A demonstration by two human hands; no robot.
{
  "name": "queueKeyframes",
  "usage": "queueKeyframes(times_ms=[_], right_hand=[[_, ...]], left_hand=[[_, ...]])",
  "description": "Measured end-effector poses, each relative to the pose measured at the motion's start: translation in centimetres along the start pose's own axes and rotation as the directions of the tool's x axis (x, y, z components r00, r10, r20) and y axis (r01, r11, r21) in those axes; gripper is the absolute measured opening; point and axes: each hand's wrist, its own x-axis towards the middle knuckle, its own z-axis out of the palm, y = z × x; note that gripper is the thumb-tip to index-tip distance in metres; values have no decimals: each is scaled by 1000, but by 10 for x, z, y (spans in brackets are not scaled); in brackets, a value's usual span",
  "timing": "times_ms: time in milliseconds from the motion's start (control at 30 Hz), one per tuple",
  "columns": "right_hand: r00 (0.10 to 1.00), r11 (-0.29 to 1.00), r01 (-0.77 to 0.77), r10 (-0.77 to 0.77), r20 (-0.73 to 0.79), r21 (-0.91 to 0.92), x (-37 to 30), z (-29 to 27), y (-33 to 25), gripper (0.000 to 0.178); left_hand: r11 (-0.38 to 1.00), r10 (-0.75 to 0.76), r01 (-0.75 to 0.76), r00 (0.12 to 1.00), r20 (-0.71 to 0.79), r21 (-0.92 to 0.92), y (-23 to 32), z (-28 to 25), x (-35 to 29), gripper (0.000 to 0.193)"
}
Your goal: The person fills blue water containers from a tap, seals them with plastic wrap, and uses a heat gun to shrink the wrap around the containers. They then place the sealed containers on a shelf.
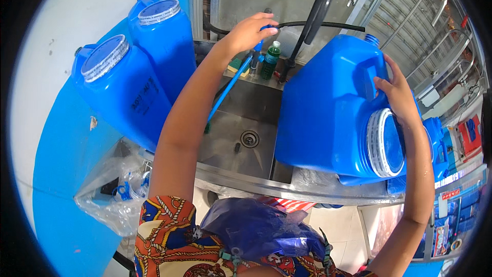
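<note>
A large blue plastic water jug (328, 107) lies tilted on the right rim of the sink, its white-ringed round lid (392, 146) toward me. My right hand (397, 90) grips it by the moulded handle, thumb on the near side. At the back of the sink, the fingers of my left hand (251, 32) close around a blue tap handle (267, 28); part of it is hidden under them. Just below that hand leans a blue-handled brush (230, 84), its green bristles down in the steel sink (225, 146).
Two more blue jugs (123, 82) with round lids stand at the left. Behind the basin are a green bottle (270, 60), a sponge (236, 65) and a black upright hose (312, 18). A clear plastic bag (110, 190) hangs at lower left. Metal shutters and rails rise behind.
</note>
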Motion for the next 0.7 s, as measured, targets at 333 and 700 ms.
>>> queueKeyframes(times_ms=[333, 700], right_hand=[[987, 978, 130, -143, 71, 163, 15, 204, 61, 81], [639, 798, 596, -402, 656, -91, 33, 336, 57, 61]], left_hand=[[997, 53, -56, 997, 64, 50, 0, -6, 16, 37], [970, -22, 46, 994, -105, 238, 15, 2, 22, 58]])
